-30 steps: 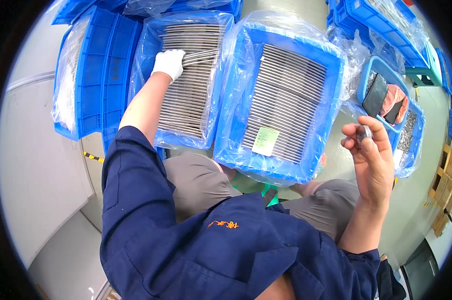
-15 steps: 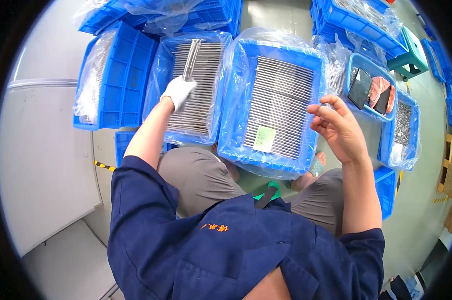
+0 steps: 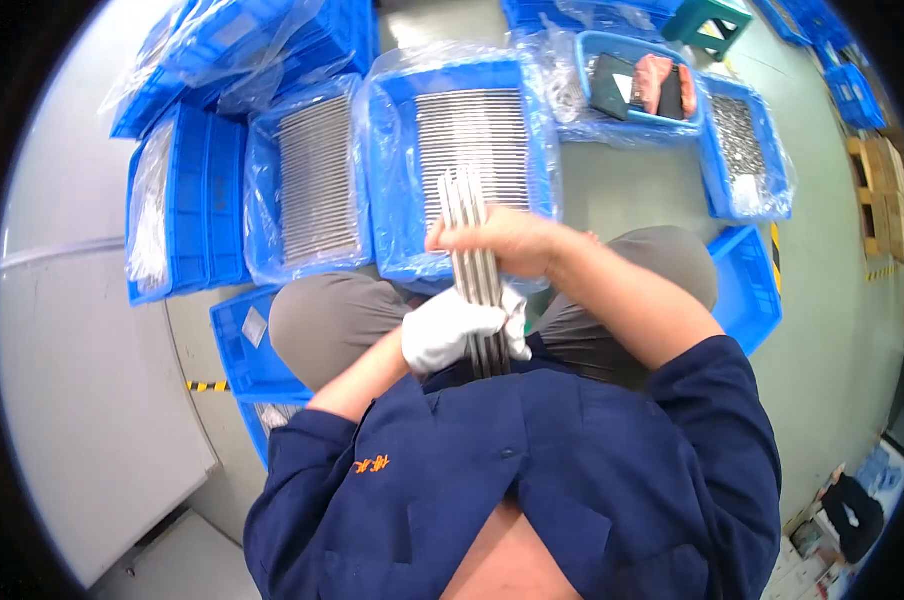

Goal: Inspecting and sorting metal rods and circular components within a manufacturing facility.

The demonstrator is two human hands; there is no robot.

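Several thin metal rods (image 3: 461,205) stand bunched together in front of my chest, pointing away from me. My left hand (image 3: 448,332), in a white glove, is closed round their near part. Higher up, my bare right hand (image 3: 517,240) wraps the same rods, thumb across them. Beyond my hands is a plastic-lined blue crate (image 3: 396,150) holding a layer of metal rods (image 3: 472,130). To its left, another lined crate (image 3: 262,190) holds more rods (image 3: 317,185). The far ends of the held rods overlap the middle crate's near part in view.
A light blue basket (image 3: 584,60) with a dark phone (image 3: 612,85) and a pink cloth (image 3: 652,82) stands at the far right. Beside it is a crate of small metal parts (image 3: 737,140). Stacked blue crates (image 3: 197,200) line the left. A blue bin (image 3: 747,290) sits beside my right knee.
My left hand has brought the rods back from the left crate to my chest. My right hand, earlier raised with nothing in it, has closed on them. The view has shifted right.
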